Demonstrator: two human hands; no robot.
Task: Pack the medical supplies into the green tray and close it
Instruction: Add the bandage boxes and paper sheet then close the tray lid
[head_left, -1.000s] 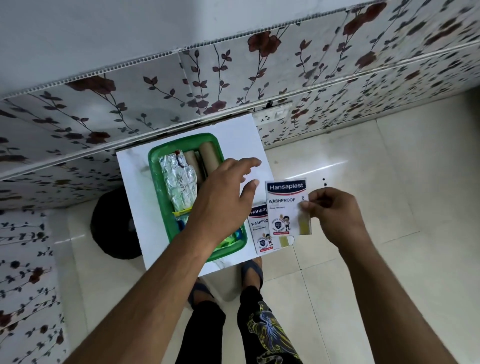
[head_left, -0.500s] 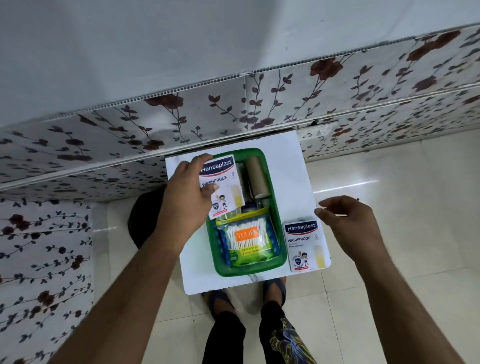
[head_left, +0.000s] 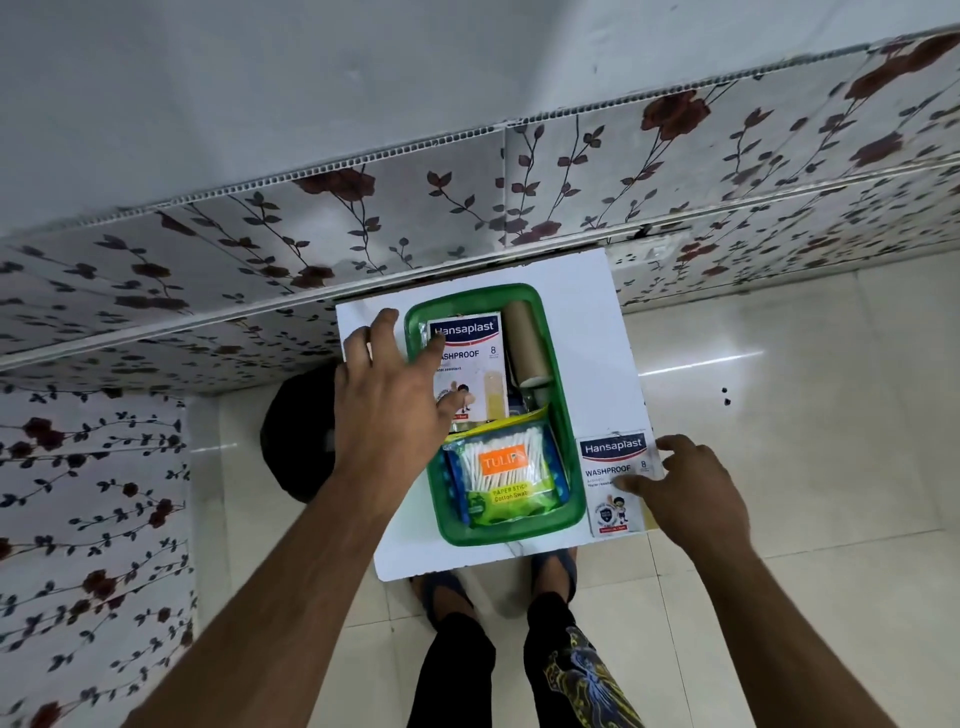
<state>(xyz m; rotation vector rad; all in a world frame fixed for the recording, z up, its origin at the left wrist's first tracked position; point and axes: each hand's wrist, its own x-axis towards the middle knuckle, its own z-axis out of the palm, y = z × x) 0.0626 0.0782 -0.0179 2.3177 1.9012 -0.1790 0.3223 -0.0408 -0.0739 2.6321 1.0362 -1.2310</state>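
The green tray (head_left: 558, 410) stands on a small white table (head_left: 582, 322). In its far half lies a Hansaplast plaster box (head_left: 475, 358), with a brown bandage roll (head_left: 525, 343) to its right. A pack of Tulip cotton swabs (head_left: 506, 475) fills the near half. My left hand (head_left: 389, 395) rests over the tray's left rim, fingers spread, fingertips touching the box. A second Hansaplast box (head_left: 613, 480) lies on the table right of the tray. My right hand (head_left: 685, 491) is spread, its fingers touching this box's right side.
The table stands against a wall of floral panels (head_left: 363, 234). A black round object (head_left: 293, 431) sits on the tiled floor to the table's left. My feet in sandals (head_left: 553, 566) are just under the table's near edge.
My left hand carried one plaster box over the tray, laid it in the far half and opened. My right hand dropped to the second box on the table.
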